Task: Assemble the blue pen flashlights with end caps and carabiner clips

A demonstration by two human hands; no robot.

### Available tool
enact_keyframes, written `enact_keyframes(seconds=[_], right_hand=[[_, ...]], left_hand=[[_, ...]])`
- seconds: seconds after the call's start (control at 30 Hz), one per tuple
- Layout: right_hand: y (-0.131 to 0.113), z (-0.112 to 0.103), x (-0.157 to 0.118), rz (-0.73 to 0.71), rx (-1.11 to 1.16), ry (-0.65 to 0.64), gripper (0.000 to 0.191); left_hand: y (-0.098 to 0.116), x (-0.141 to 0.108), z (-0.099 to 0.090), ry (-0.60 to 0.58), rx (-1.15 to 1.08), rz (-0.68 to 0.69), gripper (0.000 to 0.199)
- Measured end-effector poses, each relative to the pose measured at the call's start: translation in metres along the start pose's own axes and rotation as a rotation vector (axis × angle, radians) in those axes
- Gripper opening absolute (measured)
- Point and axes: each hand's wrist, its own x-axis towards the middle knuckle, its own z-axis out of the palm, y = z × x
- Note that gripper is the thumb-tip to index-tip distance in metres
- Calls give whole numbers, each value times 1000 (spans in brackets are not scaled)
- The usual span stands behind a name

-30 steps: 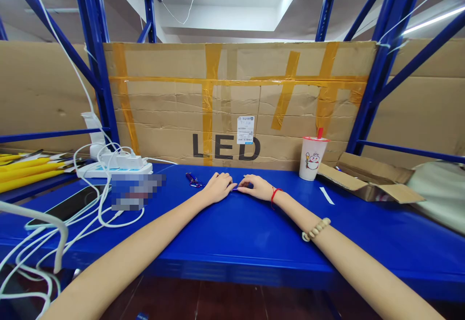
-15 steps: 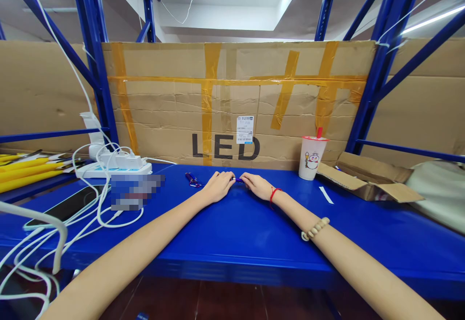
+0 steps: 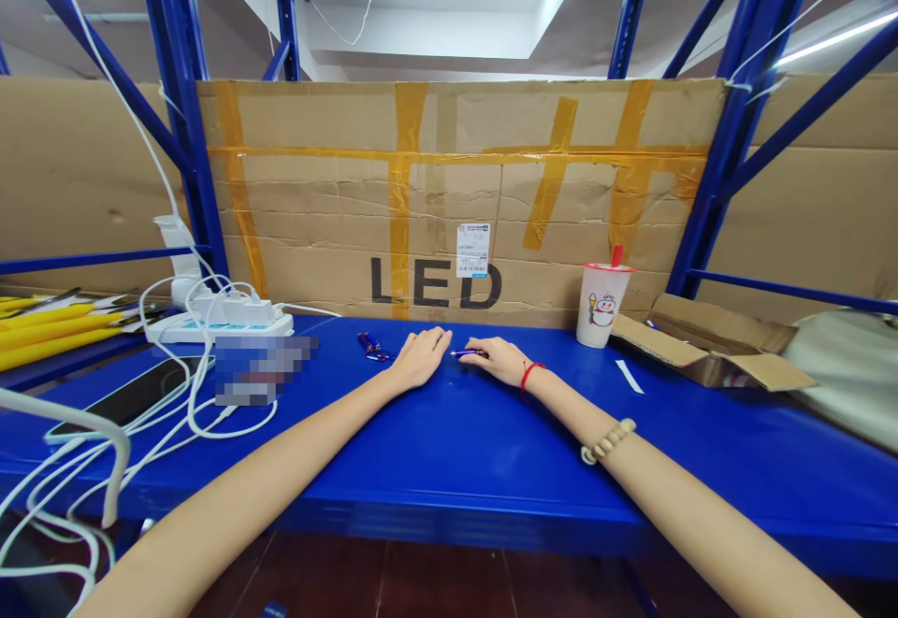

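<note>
Near the back middle of the blue table, my right hand [image 3: 499, 358] has its fingers closed on a thin purple pen [image 3: 464, 352], whose tip points left. Just left of that tip is my left hand [image 3: 421, 358], apart from the pen, its fingers together and resting low over the table; whether something small is under them is hidden. Several small dark purple pieces [image 3: 373, 347] lie on the table to the left of my left hand.
A cup with a red straw [image 3: 604, 306] stands at the back right, beside an open cardboard box [image 3: 708, 342] and a white strip [image 3: 630, 377]. At left are a power strip [image 3: 231, 319], white cables and a phone [image 3: 130, 398]. Cardboard [image 3: 315, 216] stands behind.
My left hand has come off the pen and shifted slightly left, leaving a gap. The pen stays in my right hand, with more of it showing.
</note>
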Motion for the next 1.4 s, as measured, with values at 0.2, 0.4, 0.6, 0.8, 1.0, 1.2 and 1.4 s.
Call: enact_keyframes(seconds=[0.2, 0.4, 0.6, 0.8, 1.0, 1.2, 1.4], right_hand=[[-5, -4, -3, 47, -48, 12, 31], [-4, -4, -3, 45, -63, 39, 33], [-4, -3, -2, 48, -65, 41, 34], [-3, -2, -2, 53, -54, 25, 34], [-4, -1, -2, 60, -45, 32, 36], [-6, -4, -3, 70, -93, 22, 40], [-6, -5, -5, 59, -124, 24, 36]], left_hand=[[-14, 9, 9, 162, -430, -165, 47], [-13, 10, 10, 194, -524, -195, 46], [-10, 9, 8, 176, -531, -189, 41], [-13, 10, 11, 186, -559, -193, 41], [-14, 11, 13, 197, -589, -182, 41], [-14, 11, 14, 202, -580, -183, 41], [-15, 11, 14, 200, -558, -191, 43]])
